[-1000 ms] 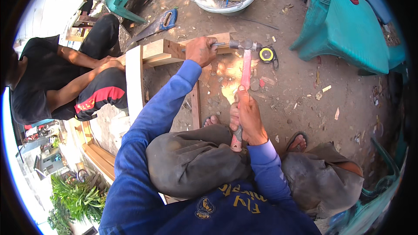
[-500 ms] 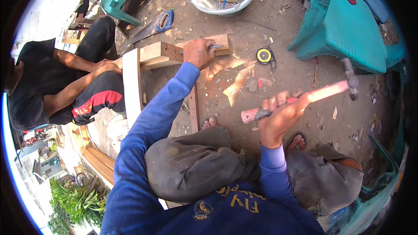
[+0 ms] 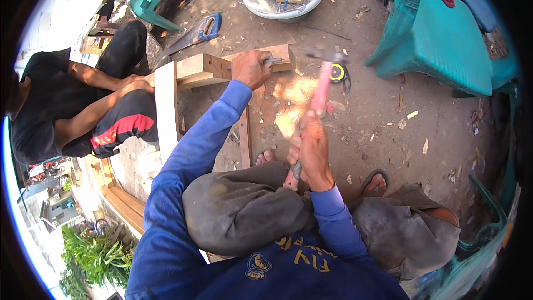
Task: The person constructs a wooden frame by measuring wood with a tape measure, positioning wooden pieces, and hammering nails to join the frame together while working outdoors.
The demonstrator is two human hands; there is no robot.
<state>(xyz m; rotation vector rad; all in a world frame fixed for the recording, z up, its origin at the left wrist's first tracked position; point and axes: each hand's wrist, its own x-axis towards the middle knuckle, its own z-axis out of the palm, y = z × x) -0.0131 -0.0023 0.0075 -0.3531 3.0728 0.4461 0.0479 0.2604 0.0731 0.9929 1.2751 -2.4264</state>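
Note:
My left hand [image 3: 251,69] is closed round a thin grey metal rod [image 3: 273,60], which lies sideways over a light wooden beam [image 3: 285,55]; the kind of tool it is cannot be made out. My right hand [image 3: 312,147] grips a hammer [image 3: 320,93] by its pinkish-red handle, with the grey end of the grip showing below the fist. The hammer's metal head, blurred by motion, is raised to the right of the beam's end. Farther left, the beam meets a thicker wooden block [image 3: 204,69] and a pale upright board [image 3: 166,105].
A co-worker in black [image 3: 41,94] sits at the left, hands at the wood. A handsaw [image 3: 208,28] lies on the dirt near a green chair [image 3: 152,0]. Beyond are a white basin [image 3: 250,0] of items, a yellow tape measure [image 3: 337,73] and another green chair [image 3: 444,39].
My right hand has swung the hammer leftward, from the right side to close by the beam's end. My left hand has shifted only slightly, still holding the rod.

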